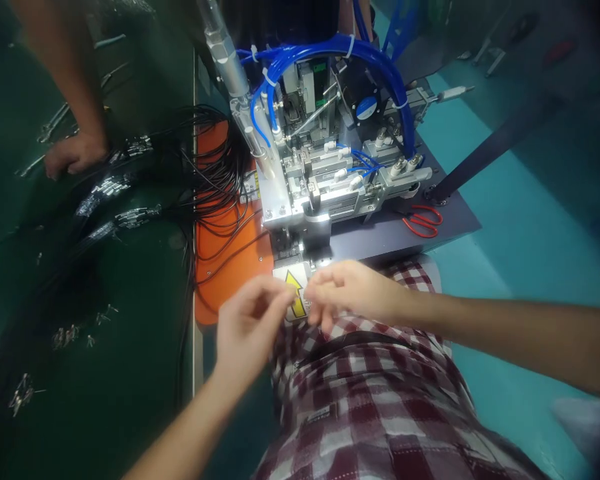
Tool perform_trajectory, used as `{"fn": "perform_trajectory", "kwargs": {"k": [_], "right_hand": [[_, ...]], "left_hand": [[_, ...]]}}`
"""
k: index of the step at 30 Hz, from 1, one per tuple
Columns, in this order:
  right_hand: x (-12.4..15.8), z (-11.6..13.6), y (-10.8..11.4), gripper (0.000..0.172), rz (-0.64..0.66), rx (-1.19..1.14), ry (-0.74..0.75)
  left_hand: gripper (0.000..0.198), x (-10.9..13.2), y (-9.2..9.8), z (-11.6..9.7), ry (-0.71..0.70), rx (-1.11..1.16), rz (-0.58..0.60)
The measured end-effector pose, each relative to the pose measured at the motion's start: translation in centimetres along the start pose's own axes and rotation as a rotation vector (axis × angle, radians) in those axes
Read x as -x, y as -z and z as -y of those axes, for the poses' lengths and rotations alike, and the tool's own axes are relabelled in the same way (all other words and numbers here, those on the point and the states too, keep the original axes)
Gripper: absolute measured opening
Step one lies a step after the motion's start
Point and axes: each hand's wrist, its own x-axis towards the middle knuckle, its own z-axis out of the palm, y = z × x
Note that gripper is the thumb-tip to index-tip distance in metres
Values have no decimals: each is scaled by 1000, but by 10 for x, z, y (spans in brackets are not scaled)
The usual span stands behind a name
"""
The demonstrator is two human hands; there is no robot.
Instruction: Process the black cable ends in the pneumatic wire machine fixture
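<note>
My left hand is closed in a pinch, thumb against forefinger. Something tiny at its fingertips is too blurred to name. Facing it, a small gap away, my right hand has thumb and forefinger together, the other fingers loosely curled; what they hold, if anything, does not show. Both hands are over a white plate with a yellow arrow, in front of the metal press machine. Black cables lie across an orange board to the left of the machine.
Red-handled scissors lie on the machine's dark base. Blue air hoses arch over the machine. On the dark green table lie bundled cable ends and small metal pieces. Another person's hand rests there.
</note>
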Motion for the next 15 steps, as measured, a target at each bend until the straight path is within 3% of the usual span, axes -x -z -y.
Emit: {"fn": "perform_trajectory", "kwargs": {"k": [2,4,6,8,10,12,15], "right_hand": [[3,0,-1,34,-267,294,234],[2,2,-2,29,-450,677,505],[-1,6,-2,19,-530,960,723],[-5,11,-1,21,-540,1110,840],[-7,16,1,27,-491,1167,874],[-7,22,2,29,-409,1095,804],[-6,27,2,31,-201,640,428]], "left_hand": [[14,-5,1,-6,165,146,-20],[20,-10,3,-11,258,254,3],[23,-14,4,-14,304,316,39],[24,-15,6,-13,336,358,75],[25,-15,7,-11,354,373,123],[24,-11,8,-8,313,309,130],[14,-3,9,-2,16,14,-14]]}}
